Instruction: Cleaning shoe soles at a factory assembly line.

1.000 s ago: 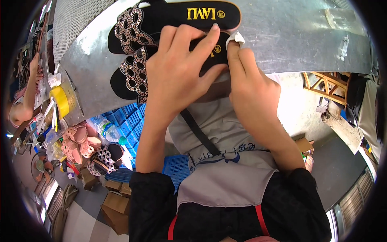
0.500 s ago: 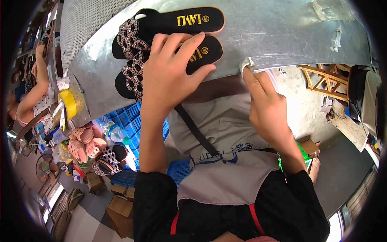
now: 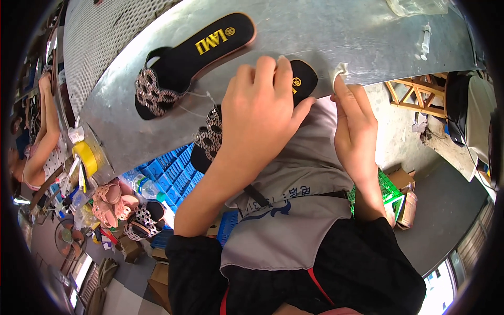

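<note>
Two black, flat-soled sandals with glittering, openwork straps lie in the upper view: the farther sandal point(image 3: 181, 65) rests on the grey metal worktop point(image 3: 294, 39), its heel angled away from the near edge; the nearer sandal point(image 3: 307, 76) is at that near edge, its toe overlapping the rim in view. Whether its sole touches the metal cannot be told. A thin, pale thread point(image 3: 195, 94) spans the gap between the straps. The left hand point(image 3: 260, 102) is arched over the nearer sandal's middle, fingers on the far side, thumb on the near side, holding it. The right hand point(image 3: 354, 115) is narrow, carrying a crumpled white cloth point(image 3: 340, 71) on the extended index fingertip, just beside the heel but apart from it. A clear plastic syringe point(image 3: 425, 41) lies toward the worktop's right end.

Handling (judged): each sandal is probably light, with a fairly stiff sole and a softer strap; the matt insole should offer good friction. The glittering ornament seems the most fragile part. The sole's two side edges, behind the strap, are the sounder hold; the cloth, soft and limp, is best pinched against a fingertip.
</note>
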A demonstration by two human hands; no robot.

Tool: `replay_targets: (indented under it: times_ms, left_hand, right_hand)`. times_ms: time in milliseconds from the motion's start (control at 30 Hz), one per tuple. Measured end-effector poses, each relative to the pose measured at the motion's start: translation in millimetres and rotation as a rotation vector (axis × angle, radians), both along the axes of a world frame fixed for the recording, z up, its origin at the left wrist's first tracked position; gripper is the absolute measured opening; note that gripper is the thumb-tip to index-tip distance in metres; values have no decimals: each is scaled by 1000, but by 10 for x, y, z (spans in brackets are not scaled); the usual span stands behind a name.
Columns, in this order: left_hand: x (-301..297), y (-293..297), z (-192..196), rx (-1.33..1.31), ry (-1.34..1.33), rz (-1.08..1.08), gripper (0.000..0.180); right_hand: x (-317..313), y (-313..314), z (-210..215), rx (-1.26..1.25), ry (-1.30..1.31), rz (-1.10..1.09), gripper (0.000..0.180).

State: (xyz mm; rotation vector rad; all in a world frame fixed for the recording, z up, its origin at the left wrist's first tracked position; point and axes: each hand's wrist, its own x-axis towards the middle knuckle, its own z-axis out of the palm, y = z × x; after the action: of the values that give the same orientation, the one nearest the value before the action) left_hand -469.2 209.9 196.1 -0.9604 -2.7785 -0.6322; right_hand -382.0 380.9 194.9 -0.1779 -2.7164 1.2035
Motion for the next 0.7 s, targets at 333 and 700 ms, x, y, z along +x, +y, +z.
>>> replay_targets:
  times_ms: [333,700]
  left_hand:
    - [13,8,-127,-12,23,6,67]
    - [19,1,-162,175,22,91,66]
  right_hand:
    - [-256,-153,170,249,-106,68,53]
    - [-260,-264,293,398,-146,99,51]
